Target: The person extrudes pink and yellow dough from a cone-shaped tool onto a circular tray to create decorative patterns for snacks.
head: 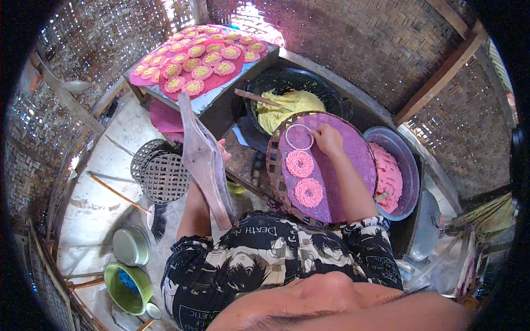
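My right hand [329, 140] pinches the edge of a thin white ring [299, 137], which lies on or just over a purple sheet [348, 165]. The sheet covers most of a round woven bamboo tray [275, 178]. Two pink rounds of squiggly dough strands [299, 164], each with a hole in the middle, lie on it in a row below the ring. My left hand [225, 149] is around a long wooden tool [203, 153], wide in the middle and narrow at both ends. The tool hides most of that hand; only fingertips show.
Behind the tray, a black wok [331, 89] holds yellow dough [290, 105] and a wooden paddle [261, 99]. To the right stands a blue-grey basin [408, 165] of pink dough [389, 178]. Many pink-and-yellow rounds [201, 73] cover a table at back left. Woven baskets [165, 178] sit on the left.
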Demonstrator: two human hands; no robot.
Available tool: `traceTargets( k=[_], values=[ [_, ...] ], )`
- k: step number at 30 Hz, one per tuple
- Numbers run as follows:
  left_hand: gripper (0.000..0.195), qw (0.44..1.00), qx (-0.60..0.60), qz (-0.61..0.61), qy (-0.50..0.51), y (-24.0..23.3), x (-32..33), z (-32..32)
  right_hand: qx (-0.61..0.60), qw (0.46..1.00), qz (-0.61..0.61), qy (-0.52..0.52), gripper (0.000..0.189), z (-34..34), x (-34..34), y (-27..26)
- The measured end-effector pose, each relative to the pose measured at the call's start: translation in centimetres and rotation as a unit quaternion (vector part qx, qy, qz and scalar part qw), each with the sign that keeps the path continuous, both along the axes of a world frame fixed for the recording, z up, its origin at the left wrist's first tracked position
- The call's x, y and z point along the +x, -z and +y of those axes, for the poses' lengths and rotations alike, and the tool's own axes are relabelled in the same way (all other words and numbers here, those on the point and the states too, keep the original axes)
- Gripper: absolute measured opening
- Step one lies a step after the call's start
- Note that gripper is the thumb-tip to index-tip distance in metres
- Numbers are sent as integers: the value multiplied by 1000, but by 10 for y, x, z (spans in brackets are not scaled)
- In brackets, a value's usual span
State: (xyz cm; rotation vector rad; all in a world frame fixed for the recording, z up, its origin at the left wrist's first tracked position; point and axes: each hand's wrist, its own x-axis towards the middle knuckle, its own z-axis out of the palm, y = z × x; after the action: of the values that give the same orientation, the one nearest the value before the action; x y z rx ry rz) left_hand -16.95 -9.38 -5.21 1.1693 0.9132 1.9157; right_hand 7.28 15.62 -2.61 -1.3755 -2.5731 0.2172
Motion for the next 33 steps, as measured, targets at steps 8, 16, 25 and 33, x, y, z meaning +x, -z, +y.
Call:
traceTargets(
  k=[8, 16, 25, 33],
  values=[
    [20, 851, -49, 454, -260, -49, 44, 25, 109, 921, 282, -246, 40, -58, -17, -103],
    [20, 826, 143, 515, -182, -149, 115, 96, 370, 827, 227, -358, 51, -136, -2, -200],
    [14, 661, 103, 741, -63, -170, 134, 49, 17, 922, 219, -318, 52, -174, 78, -194],
    [24, 715, 169, 655, -179, -149, 105, 82, -40, 868, 482, -111, 48, -158, 194, -205]
  ],
)
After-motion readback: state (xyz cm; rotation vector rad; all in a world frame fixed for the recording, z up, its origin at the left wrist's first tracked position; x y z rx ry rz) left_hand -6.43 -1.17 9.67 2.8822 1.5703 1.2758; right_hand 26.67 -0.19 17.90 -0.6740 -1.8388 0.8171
